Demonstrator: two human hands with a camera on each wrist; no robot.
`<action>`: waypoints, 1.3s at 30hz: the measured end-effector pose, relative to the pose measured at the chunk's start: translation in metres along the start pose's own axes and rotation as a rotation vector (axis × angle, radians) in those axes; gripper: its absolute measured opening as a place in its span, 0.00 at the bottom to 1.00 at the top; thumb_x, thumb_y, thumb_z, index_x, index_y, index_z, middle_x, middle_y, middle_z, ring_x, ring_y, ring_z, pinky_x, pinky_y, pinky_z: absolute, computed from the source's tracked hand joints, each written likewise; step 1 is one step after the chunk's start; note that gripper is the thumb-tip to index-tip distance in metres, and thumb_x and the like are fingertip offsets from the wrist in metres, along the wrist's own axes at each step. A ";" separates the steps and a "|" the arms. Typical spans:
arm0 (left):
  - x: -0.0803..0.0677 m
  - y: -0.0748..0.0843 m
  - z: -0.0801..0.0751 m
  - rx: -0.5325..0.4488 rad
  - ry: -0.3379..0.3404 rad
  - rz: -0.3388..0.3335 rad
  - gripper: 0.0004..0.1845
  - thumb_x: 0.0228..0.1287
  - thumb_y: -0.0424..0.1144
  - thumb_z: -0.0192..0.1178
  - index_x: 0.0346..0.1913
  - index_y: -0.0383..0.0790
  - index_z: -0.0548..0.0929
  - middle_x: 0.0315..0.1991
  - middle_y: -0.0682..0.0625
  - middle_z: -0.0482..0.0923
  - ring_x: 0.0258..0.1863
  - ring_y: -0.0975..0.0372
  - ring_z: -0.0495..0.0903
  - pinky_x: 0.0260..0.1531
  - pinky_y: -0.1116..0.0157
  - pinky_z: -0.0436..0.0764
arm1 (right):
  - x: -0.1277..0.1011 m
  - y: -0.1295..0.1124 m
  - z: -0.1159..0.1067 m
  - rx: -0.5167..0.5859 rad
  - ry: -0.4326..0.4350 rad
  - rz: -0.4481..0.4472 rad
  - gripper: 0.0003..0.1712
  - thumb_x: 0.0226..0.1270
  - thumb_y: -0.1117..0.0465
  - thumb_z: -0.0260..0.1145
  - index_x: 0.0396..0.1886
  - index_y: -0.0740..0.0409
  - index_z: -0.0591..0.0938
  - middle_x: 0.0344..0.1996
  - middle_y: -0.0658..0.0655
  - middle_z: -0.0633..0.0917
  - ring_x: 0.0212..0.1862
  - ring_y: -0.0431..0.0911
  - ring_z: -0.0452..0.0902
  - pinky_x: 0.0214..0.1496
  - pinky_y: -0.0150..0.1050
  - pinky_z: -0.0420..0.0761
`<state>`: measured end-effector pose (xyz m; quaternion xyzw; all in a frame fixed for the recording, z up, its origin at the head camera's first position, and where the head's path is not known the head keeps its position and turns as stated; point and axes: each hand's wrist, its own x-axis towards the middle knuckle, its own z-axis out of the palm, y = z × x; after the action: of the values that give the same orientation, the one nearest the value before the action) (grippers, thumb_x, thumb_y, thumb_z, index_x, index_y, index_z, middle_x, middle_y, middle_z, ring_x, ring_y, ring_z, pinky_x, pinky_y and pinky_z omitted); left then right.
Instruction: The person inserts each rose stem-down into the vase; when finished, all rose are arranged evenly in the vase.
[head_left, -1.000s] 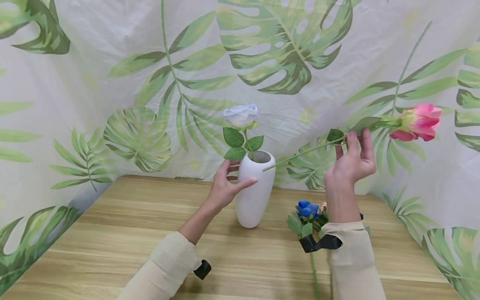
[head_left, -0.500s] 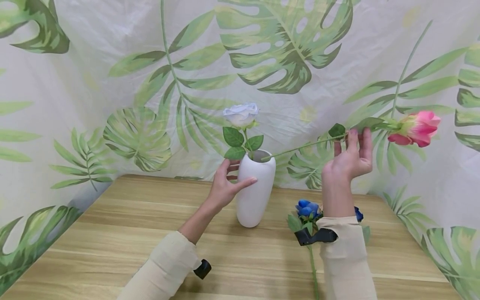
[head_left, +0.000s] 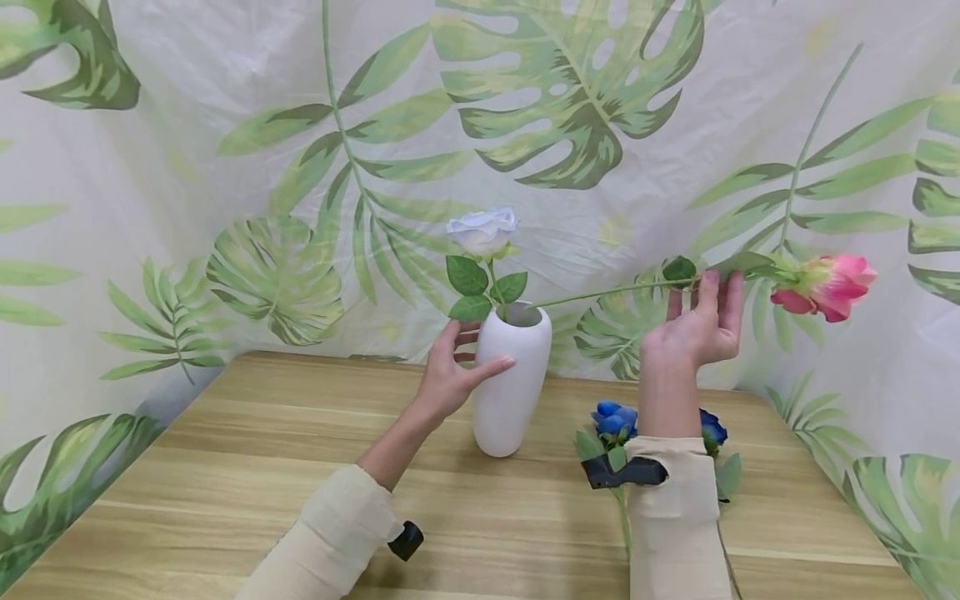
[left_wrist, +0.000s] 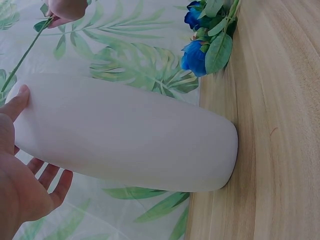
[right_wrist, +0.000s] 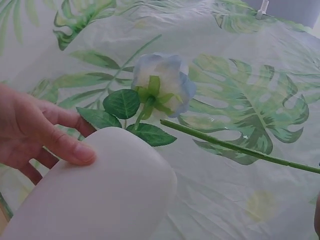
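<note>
Pink rose (head_left: 813,287) nearly level, bloom (head_left: 843,283) rightward, right hand (head_left: 693,332) pinching it; left hand (head_left: 453,377) grips vase (head_left: 516,387).

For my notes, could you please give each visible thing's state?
White vase: upright on the table
Pale rose: standing in the white vase
Pink flower: held nearly level, stem end by the vase's mouth
Blue flowers: lying on the table, partly hidden
Left hand: gripping the vase
Right hand: pinching the pink flower's stem
</note>
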<state>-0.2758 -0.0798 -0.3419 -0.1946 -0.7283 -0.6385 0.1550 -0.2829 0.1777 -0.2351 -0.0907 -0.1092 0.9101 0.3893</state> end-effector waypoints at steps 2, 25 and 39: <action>0.000 0.000 0.000 0.000 -0.001 0.002 0.35 0.57 0.38 0.75 0.65 0.33 0.72 0.65 0.38 0.75 0.65 0.44 0.75 0.60 0.46 0.77 | 0.001 0.000 -0.001 0.012 0.001 -0.004 0.19 0.65 0.70 0.73 0.55 0.53 0.89 0.51 0.52 0.89 0.50 0.43 0.86 0.52 0.42 0.85; 0.002 -0.003 0.000 0.008 -0.001 0.036 0.33 0.57 0.37 0.76 0.64 0.35 0.74 0.63 0.39 0.76 0.63 0.45 0.75 0.59 0.46 0.78 | -0.011 0.027 -0.011 -0.144 -0.037 -0.106 0.15 0.64 0.68 0.75 0.50 0.55 0.91 0.50 0.56 0.84 0.46 0.46 0.84 0.50 0.48 0.84; 0.003 -0.001 -0.001 0.015 0.010 0.052 0.31 0.56 0.35 0.76 0.61 0.36 0.75 0.61 0.41 0.77 0.62 0.47 0.77 0.56 0.49 0.79 | -0.018 0.041 -0.012 -0.220 -0.135 -0.171 0.14 0.63 0.69 0.76 0.48 0.58 0.91 0.50 0.59 0.85 0.46 0.50 0.86 0.44 0.44 0.88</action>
<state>-0.2785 -0.0808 -0.3413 -0.2090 -0.7270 -0.6298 0.1765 -0.2961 0.1388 -0.2561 -0.0616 -0.2416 0.8602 0.4448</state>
